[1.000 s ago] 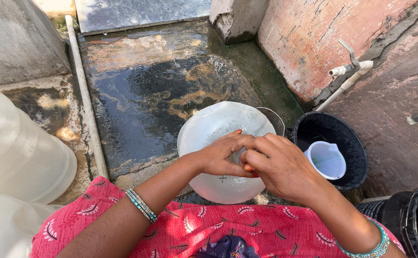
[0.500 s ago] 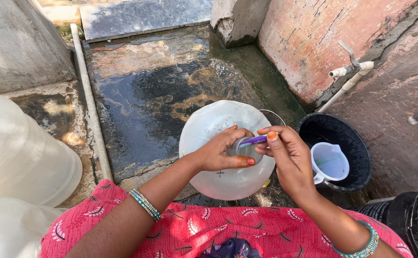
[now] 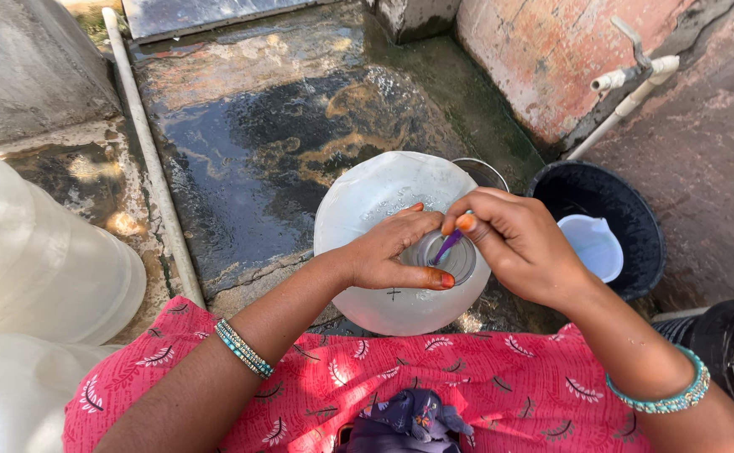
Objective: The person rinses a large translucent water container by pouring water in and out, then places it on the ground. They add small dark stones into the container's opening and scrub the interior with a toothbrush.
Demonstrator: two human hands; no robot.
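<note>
— Where's the jug sitting?

— Centre of the frame, a little low: a large translucent water jug (image 3: 383, 226) stands upright on the wet stone floor (image 3: 258, 126), its round mouth (image 3: 444, 256) facing up, just above the pink patterned cloth (image 3: 367, 377) along the bottom edge.

— How would it handle?

— My guess is thin, slightly springy plastic — light if empty, heavy if full, and I can't tell which. Wet, so likely slippery; the neck looks the surest place to hold it.

— And the hands?

— The left hand (image 3: 392, 252) curls around the near side of the mouth, thumb and fingers lying on the rim, bracing rather than clamping. The right hand (image 3: 518, 243) is pinched closed on a thin purple stick (image 3: 447, 245), fingertips tight, the stick's lower end slanting down into the opening.

— Anything else close by?

— A black bucket (image 3: 635, 210) at the right with a white mug (image 3: 593, 245) inside, and a white pipe with a tap (image 3: 635, 71) at upper right.
</note>
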